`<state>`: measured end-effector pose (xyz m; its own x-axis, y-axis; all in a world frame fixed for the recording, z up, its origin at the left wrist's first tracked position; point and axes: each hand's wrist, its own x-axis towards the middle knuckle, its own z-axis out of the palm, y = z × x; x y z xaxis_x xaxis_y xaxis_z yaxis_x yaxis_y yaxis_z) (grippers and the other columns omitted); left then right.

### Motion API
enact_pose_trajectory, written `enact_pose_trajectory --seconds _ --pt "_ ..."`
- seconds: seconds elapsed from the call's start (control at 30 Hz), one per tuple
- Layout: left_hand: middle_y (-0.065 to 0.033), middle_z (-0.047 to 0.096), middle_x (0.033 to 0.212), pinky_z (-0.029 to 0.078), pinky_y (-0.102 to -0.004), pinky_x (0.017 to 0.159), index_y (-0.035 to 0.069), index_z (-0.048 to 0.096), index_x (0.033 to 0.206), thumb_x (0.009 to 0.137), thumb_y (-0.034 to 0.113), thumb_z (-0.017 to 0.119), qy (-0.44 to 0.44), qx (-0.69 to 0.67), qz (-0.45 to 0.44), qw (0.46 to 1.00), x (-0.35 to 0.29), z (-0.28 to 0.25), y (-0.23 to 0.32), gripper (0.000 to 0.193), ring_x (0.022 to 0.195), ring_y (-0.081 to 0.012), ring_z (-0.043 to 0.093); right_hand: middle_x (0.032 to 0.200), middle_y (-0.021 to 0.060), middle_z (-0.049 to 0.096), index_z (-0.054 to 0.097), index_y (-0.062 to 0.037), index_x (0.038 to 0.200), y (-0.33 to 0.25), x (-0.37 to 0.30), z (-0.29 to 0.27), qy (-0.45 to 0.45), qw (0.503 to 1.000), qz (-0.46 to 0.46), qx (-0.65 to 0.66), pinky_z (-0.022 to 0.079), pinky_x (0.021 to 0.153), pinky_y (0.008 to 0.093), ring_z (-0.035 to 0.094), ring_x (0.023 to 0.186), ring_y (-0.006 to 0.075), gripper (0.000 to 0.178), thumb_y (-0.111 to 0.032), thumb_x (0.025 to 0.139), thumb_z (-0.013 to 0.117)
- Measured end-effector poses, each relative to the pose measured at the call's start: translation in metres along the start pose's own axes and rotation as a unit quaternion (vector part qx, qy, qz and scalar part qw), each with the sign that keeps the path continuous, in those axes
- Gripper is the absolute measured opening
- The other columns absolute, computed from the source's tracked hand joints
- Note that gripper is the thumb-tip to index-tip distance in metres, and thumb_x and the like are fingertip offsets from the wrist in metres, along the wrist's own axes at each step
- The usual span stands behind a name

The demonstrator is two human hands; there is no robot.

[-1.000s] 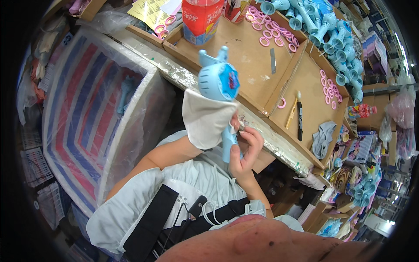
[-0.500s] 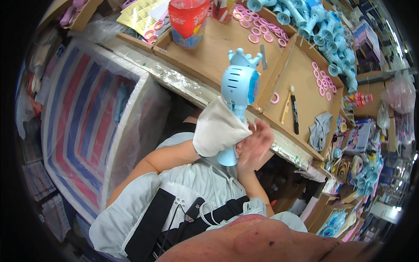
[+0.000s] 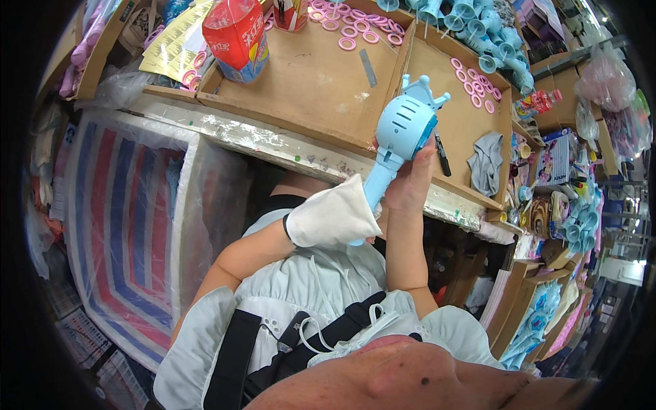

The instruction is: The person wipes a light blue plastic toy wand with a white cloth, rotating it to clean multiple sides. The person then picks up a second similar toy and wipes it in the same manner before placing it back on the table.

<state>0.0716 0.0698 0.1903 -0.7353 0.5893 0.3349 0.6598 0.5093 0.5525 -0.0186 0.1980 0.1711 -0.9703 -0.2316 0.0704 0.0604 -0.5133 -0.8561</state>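
Note:
A light blue toy wand [image 3: 402, 126] with a round slotted head and a crown on top is held up in front of me, its crown leaning away to the right. White cloth covers my left hand [image 3: 331, 215], which is closed round the wand's handle; the fingers are mostly hidden beneath the cloth. My bare right hand [image 3: 411, 179] grips the wand from the right, just below and behind its head, with the thumb up along the side.
Cardboard trays [image 3: 301, 102] on the bench hold pink rings [image 3: 348, 31], a metal strip [image 3: 368, 68], a black marker [image 3: 443, 156] and a grey cloth [image 3: 486, 164]. A red bag [image 3: 236, 41] stands at the left. Blue toy parts [image 3: 478, 37] are heaped behind. A striped, plastic-lined bin [image 3: 137, 232] sits left.
My right hand has moved from beside the handle up to the wand's head. The wand has tilted from upright toward the right. The view has shifted.

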Motion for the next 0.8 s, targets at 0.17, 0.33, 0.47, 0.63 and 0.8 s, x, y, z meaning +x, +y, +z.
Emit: enact_pose_trajectory --seconds 0.17,0.33,0.47,0.63,0.8 --pt "-0.0055 0.056 0.059 0.046 -0.0283 0.038 0.001 0.054 0.089 0.089 0.011 0.053 0.092 -0.622 -0.349 0.694 0.021 -0.007 -0.013 0.010 0.043 -0.0158 0.056 0.123 0.0107 0.053 0.030 -0.0062 0.141 0.013 -0.026 0.009 0.026 0.999 0.025 -0.027 0.052 0.083 0.0375 0.059 0.101 0.0231 0.090 -0.059 0.078 0.068" --pt "-0.0116 0.057 0.061 0.045 -0.0352 0.055 0.006 0.058 0.070 0.072 0.012 0.062 0.115 -0.223 -0.218 0.943 0.015 -0.002 0.000 0.007 0.056 -0.0242 0.056 0.133 0.0097 0.046 0.027 -0.0043 0.143 0.009 -0.026 0.000 0.059 0.998 -0.005 0.003 0.044 0.097 0.0374 0.049 0.119 0.0218 0.087 -0.043 0.081 0.073" --pt "-0.0134 0.059 0.064 0.047 -0.0396 0.063 0.014 0.071 0.074 0.066 0.020 0.073 0.022 0.028 -0.062 0.997 0.001 0.006 0.004 0.011 0.061 -0.0300 0.055 0.129 0.0097 0.049 0.028 -0.0024 0.142 0.001 -0.010 -0.007 0.061 0.995 -0.079 0.010 0.050 0.092 0.0378 0.055 0.113 0.0222 0.086 -0.043 0.081 0.073" --pt "-0.0102 0.062 0.071 0.052 -0.0305 0.054 -0.001 0.051 0.095 0.078 0.041 0.075 -0.002 -0.772 -0.157 0.615 -0.004 0.016 -0.001 0.051 0.061 -0.0210 0.065 0.120 0.0148 0.056 0.041 -0.0042 0.134 0.001 -0.007 0.002 0.048 0.998 -0.018 0.043 0.050 0.090 0.0364 0.060 0.101 0.0239 0.081 -0.068 0.085 0.048" --pt "-0.0114 0.062 0.071 0.053 -0.0340 0.054 0.000 0.055 0.098 0.071 0.057 0.075 0.012 -0.848 -0.146 0.510 -0.008 0.029 0.000 0.067 0.060 -0.0221 0.065 0.122 0.0147 0.056 0.043 -0.0032 0.133 -0.002 -0.011 0.008 0.051 0.997 0.021 0.059 0.047 0.095 0.0369 0.059 0.103 0.0240 0.084 -0.072 0.086 0.040"
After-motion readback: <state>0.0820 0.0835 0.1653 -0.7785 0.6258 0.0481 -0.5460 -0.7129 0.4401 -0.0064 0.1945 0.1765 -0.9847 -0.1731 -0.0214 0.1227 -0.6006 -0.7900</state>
